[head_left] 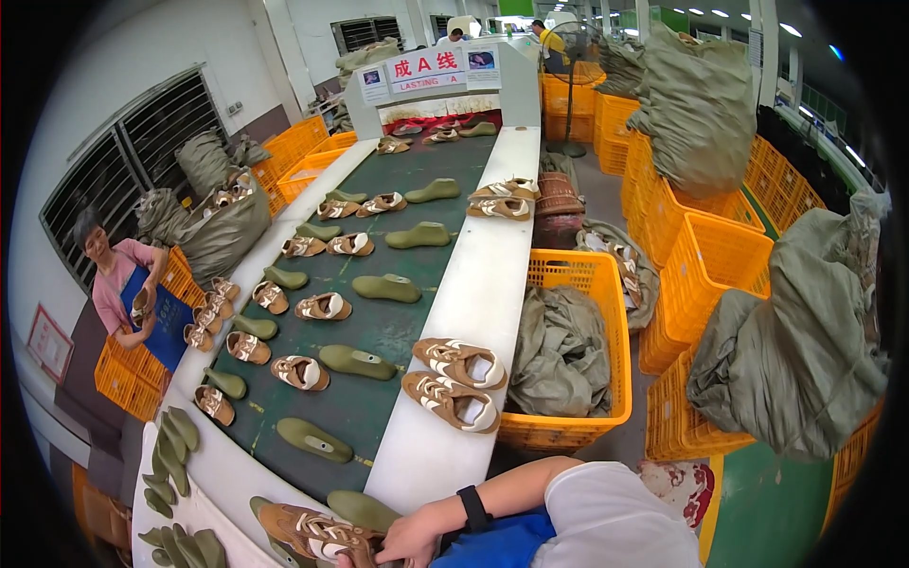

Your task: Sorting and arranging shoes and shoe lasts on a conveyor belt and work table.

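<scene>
Lower centre: right hand (pixel 409 541) rests spread, unclamped, on 1 brown shoe (pixel 312 532) lying lengthwise leftward; left hand unseen.

A white wall (pixel 204 43) with barred windows (pixel 123 161) filled the upper left of the frame. Stacked orange crates (pixel 705 256) and grey-green sacks (pixel 696 104) crowded the right, under ceiling lights (pixel 791 28) at upper right.
</scene>
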The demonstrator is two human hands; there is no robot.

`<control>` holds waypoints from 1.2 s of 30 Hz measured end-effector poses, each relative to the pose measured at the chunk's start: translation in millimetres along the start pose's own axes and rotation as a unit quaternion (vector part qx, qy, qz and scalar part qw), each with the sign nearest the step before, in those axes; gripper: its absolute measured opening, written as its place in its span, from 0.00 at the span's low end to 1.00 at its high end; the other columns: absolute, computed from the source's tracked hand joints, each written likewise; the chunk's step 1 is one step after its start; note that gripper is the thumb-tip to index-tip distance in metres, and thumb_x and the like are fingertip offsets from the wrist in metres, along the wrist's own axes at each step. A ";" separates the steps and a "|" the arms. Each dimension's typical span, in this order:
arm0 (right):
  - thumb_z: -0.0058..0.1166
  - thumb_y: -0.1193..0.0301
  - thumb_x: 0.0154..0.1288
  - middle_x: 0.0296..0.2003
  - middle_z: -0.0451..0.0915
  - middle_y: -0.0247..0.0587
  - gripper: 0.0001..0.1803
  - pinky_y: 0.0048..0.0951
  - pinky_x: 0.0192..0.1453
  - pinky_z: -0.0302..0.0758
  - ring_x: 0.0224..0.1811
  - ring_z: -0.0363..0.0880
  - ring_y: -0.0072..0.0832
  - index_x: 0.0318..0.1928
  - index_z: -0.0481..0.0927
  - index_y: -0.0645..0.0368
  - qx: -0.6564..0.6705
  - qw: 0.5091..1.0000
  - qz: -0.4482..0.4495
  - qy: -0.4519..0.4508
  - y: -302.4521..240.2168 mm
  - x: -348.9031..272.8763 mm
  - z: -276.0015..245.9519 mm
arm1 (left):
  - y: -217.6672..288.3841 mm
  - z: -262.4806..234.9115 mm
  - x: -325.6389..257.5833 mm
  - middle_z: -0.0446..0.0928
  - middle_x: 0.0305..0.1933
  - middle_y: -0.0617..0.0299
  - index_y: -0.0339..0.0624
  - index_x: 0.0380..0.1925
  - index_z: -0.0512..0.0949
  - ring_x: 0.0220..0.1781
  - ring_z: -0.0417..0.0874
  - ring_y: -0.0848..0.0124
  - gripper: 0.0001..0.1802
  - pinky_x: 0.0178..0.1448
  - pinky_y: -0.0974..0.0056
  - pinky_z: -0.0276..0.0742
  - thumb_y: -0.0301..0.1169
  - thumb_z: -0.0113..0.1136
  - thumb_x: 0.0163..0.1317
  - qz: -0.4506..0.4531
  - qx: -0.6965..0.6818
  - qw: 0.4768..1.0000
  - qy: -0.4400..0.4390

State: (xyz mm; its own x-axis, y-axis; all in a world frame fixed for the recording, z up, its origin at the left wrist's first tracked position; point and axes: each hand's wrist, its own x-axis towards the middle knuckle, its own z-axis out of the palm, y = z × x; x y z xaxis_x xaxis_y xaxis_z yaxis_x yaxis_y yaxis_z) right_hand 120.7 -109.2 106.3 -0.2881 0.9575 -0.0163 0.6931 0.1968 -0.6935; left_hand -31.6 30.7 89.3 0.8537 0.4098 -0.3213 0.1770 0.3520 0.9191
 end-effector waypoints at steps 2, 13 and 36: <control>0.59 0.46 0.50 0.35 0.78 0.55 0.30 0.43 0.38 0.72 0.38 0.76 0.50 0.42 0.71 0.59 0.010 1.000 -0.008 0.017 1.5 0.8 2.1 | -10.7 -9.2 0.4 0.67 0.59 0.54 0.38 0.60 0.60 0.59 0.68 0.59 0.30 0.64 0.55 0.62 0.48 0.43 0.67 0.018 -0.064 0.997 -0.030; 0.59 0.48 0.51 0.37 0.78 0.55 0.30 0.44 0.42 0.73 0.41 0.76 0.49 0.44 0.73 0.59 0.029 0.998 0.015 -0.050 -3.3 5.2 -2.5 | -5.3 -2.6 9.5 0.72 0.53 0.53 0.37 0.56 0.66 0.52 0.74 0.57 0.24 0.57 0.54 0.70 0.43 0.44 0.67 -0.009 -0.150 0.989 -0.011; 0.61 0.62 0.50 0.36 0.78 0.46 0.22 0.35 0.40 0.74 0.34 0.79 0.40 0.45 0.74 0.55 0.059 0.979 0.121 0.156 38.9 -5.9 -68.9 | -35.7 -36.6 -14.4 0.69 0.55 0.51 0.39 0.53 0.69 0.58 0.69 0.51 0.27 0.61 0.52 0.63 0.37 0.62 0.54 0.163 0.433 0.850 0.253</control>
State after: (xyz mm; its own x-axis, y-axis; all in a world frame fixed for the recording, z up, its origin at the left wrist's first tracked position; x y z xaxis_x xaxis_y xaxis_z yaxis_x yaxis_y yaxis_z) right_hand 194.8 -92.6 129.1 0.1033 0.9945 0.0172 0.6300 -0.0521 -0.7748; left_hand -68.2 43.0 52.8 0.6455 0.7532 0.1267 0.4531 -0.5112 0.7303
